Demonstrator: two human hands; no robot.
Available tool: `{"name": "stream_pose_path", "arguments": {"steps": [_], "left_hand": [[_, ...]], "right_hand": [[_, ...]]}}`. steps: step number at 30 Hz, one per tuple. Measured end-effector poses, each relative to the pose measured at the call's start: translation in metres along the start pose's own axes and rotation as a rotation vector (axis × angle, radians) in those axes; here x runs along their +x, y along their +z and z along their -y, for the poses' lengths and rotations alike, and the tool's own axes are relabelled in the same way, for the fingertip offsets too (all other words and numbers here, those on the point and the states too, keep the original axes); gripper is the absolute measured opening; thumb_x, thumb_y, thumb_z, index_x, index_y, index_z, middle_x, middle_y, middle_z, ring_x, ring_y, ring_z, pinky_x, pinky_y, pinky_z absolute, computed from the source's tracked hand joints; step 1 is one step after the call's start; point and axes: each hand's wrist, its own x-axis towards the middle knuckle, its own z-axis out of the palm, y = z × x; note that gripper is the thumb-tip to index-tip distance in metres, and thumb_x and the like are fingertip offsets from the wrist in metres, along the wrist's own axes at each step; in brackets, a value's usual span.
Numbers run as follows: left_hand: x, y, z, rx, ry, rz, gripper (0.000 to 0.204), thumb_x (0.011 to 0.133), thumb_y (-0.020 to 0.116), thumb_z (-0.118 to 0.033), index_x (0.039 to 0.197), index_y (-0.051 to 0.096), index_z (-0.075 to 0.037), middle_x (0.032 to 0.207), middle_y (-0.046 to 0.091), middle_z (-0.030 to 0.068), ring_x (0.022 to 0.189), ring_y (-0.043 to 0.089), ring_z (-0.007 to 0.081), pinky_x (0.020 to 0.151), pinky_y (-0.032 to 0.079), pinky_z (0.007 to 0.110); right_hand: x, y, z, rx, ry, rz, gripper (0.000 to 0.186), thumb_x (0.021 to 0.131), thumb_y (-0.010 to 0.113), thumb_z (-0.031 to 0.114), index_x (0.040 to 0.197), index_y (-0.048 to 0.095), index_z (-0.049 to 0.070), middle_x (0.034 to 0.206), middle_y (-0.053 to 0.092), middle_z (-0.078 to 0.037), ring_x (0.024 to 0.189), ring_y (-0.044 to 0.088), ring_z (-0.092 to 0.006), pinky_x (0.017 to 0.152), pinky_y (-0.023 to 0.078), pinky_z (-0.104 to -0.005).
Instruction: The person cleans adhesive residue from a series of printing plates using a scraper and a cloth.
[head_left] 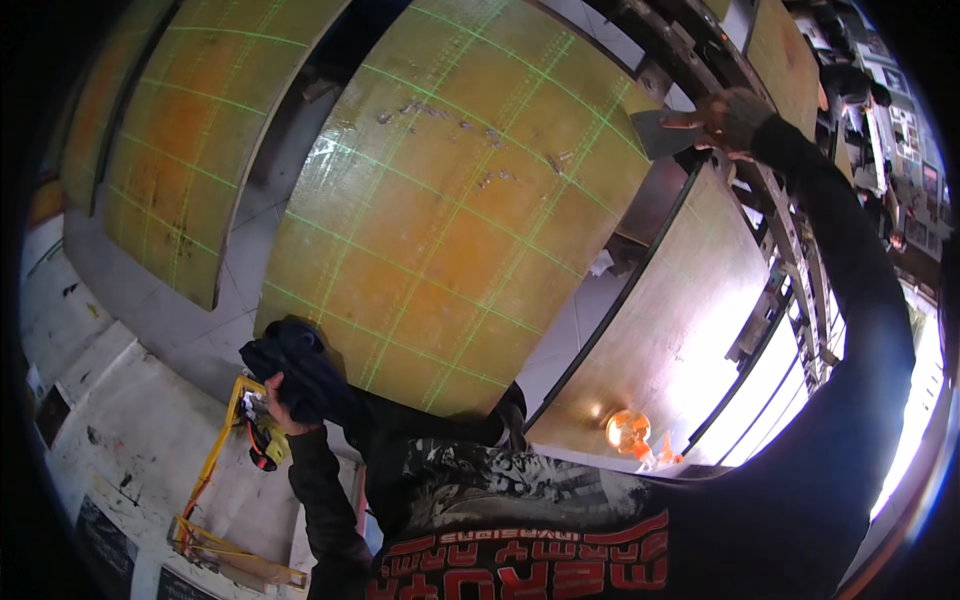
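Note:
A large yellow-brown panel (430,250) marked with green grid lines lies in front of me. Small grey crumbs of residue (490,138) are scattered across its far half. My right hand (732,122) reaches out to the far right corner and grips a flat grey scraper (660,135), whose blade lies at the panel's edge. Close to my body, my left hand (284,405) is closed on a bunched dark cloth (300,365) beside the panel's near left corner. Part of the cloth hides that corner.
More grid-marked panels (200,130) stand at the left. To the right, a shiny panel (650,330) carries an orange round container (628,431). A metal frame (700,40) runs along the far right. A yellow frame (205,470) rests on the stained white surface (110,400) at lower left.

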Motion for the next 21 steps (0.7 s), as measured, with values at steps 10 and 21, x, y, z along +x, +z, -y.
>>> {"name": "stream_pose_path", "arguments": {"steps": [10, 21], "left_hand": [[-0.003, -0.018, 0.01, 0.007, 0.062, 0.01, 0.022, 0.085, 0.051, -0.012, 0.105, 0.057, -0.007, 0.111, 0.06, 0.0157, 0.099, 0.062, 0.0288, 0.088, 0.051, 0.038], [0.004, -0.031, 0.007, 0.034, -0.032, -0.016, 0.03, 0.084, 0.053, -0.023, 0.108, 0.058, -0.006, 0.115, 0.059, 0.0165, 0.103, 0.059, 0.0312, 0.09, 0.049, 0.043]], "right_hand": [[-0.04, 0.013, 0.039, 0.341, 0.303, -0.14, 0.051, 0.095, 0.049, 0.038, 0.143, 0.037, 0.029, 0.121, 0.06, -0.018, 0.106, 0.061, -0.0341, 0.092, 0.047, -0.0422], [-0.02, 0.02, 0.355, 1.157, 0.745, -0.456, 0.057, 0.09, 0.055, 0.011, 0.143, 0.034, 0.008, 0.08, 0.062, -0.024, 0.073, 0.063, -0.0398, 0.065, 0.049, -0.046]]}}
